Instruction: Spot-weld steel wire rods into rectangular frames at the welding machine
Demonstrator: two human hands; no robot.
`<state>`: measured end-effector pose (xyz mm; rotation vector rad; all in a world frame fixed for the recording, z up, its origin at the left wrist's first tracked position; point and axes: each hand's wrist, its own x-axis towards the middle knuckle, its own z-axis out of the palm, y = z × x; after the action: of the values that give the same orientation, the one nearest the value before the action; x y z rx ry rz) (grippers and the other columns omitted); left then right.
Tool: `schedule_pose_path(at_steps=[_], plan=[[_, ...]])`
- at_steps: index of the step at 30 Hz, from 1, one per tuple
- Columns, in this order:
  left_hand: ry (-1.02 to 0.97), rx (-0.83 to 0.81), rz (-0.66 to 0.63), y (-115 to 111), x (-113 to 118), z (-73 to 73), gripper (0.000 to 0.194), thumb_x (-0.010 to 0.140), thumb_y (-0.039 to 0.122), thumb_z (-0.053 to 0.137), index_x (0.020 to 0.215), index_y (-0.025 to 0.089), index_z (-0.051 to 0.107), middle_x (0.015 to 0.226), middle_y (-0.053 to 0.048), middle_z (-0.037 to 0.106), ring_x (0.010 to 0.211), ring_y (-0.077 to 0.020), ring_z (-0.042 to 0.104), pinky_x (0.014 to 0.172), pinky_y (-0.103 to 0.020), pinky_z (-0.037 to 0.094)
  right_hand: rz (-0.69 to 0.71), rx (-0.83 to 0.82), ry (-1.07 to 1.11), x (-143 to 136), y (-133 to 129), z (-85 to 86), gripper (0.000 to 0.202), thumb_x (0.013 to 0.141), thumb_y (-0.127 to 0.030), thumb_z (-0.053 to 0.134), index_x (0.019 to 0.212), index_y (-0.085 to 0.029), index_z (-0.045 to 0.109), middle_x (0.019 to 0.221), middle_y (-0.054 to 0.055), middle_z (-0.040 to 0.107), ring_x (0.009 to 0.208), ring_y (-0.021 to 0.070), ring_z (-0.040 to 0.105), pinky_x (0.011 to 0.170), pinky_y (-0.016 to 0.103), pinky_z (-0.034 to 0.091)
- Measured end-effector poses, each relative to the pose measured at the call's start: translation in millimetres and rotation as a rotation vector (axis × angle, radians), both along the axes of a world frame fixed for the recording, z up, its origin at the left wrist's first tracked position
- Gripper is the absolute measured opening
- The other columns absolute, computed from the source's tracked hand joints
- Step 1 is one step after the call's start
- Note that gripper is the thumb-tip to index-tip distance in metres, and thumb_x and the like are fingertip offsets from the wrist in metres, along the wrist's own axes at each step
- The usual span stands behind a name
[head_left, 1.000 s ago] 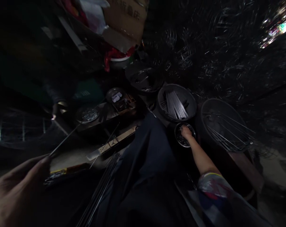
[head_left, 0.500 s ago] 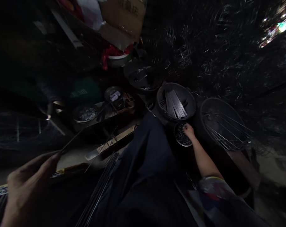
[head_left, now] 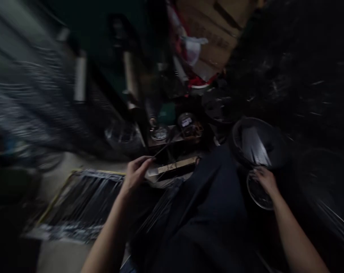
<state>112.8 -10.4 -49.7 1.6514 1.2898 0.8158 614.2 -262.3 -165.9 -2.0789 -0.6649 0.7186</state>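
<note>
My left hand (head_left: 138,173) is closed in a pinch on a thin metal rod (head_left: 162,149) that points up and to the right. My right hand (head_left: 265,179) is over the upper rim of a small round bowl (head_left: 259,195); its fingers are blurred, and whether they hold anything is hidden. Just above it, a black tub (head_left: 277,146) holds a bundle of flat metal strips (head_left: 253,146). More thin rods (head_left: 157,212) lie beside my dark-clothed leg (head_left: 214,197).
A shallow dish of small shiny parts (head_left: 160,133) stands on a low bench beside another bowl (head_left: 186,120). A yellow-edged rack of rods (head_left: 83,201) lies at left. A cardboard box (head_left: 214,38) is at the top. Thin rods (head_left: 335,218) show at lower right.
The view has swung left, bringing the rack into sight. My left hand still pinches the rod. My right hand has moved from inside the small bowl to its upper rim, near the tub.
</note>
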Motion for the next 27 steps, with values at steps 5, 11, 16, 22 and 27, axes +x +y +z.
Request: schedule_pose_path(at_steps=[5, 11, 16, 22, 27], plan=[[-0.080, -0.041, -0.113, 10, -13, 2.3, 0.039, 0.085, 0.045, 0.058, 0.095, 0.011, 0.073, 0.088, -0.009, 0.074, 0.084, -0.0216, 0.064, 0.076, -0.028, 0.049, 0.124, 0.143, -0.056, -37, 63, 38.4, 0.051, 0.068, -0.064, 0.072, 0.090, -0.018, 0.067, 0.090, 0.012, 0.072, 0.078, 0.0254, 0.070, 0.066, 0.036, 0.060], [0.016, 0.074, -0.146, 15, -8, 3.5, 0.039, 0.089, 0.044, 0.052, 0.093, 0.010, 0.072, 0.081, -0.007, 0.071, 0.076, -0.0183, 0.062, 0.068, -0.024, 0.046, 0.269, 0.293, 0.123, -142, 145, 85.1, 0.047, 0.067, -0.054, 0.079, 0.094, -0.016, 0.074, 0.085, 0.009, 0.073, 0.074, 0.0217, 0.069, 0.070, 0.033, 0.059], [0.080, 0.170, -0.052, 16, -2, -10.0, 0.036, 0.091, 0.038, 0.049, 0.091, 0.010, 0.072, 0.076, -0.006, 0.070, 0.069, -0.0164, 0.061, 0.065, -0.024, 0.044, 0.365, 0.312, 0.492, -241, 213, 72.7, 0.046, 0.061, -0.055, 0.082, 0.079, -0.014, 0.069, 0.072, 0.008, 0.071, 0.062, 0.0178, 0.067, 0.055, 0.026, 0.055], [0.034, 0.216, 0.068, -3, -8, -14.7, 0.029, 0.093, 0.034, 0.050, 0.094, 0.014, 0.071, 0.081, -0.005, 0.073, 0.072, -0.0160, 0.066, 0.067, -0.022, 0.046, 0.245, 0.304, 0.768, -314, 269, 70.4, 0.045, 0.052, -0.051, 0.082, 0.069, -0.016, 0.060, 0.059, -0.001, 0.063, 0.046, 0.0092, 0.056, 0.038, 0.016, 0.044], [-0.012, 0.192, 0.193, -23, -20, -13.3, 0.029, 0.093, 0.035, 0.051, 0.093, 0.015, 0.071, 0.075, -0.003, 0.072, 0.068, -0.0162, 0.066, 0.064, -0.023, 0.049, 0.287, 0.371, 0.796, -339, 279, 87.3, 0.036, 0.059, -0.045, 0.080, 0.070, -0.018, 0.060, 0.058, -0.003, 0.061, 0.045, 0.0072, 0.052, 0.039, 0.015, 0.043]])
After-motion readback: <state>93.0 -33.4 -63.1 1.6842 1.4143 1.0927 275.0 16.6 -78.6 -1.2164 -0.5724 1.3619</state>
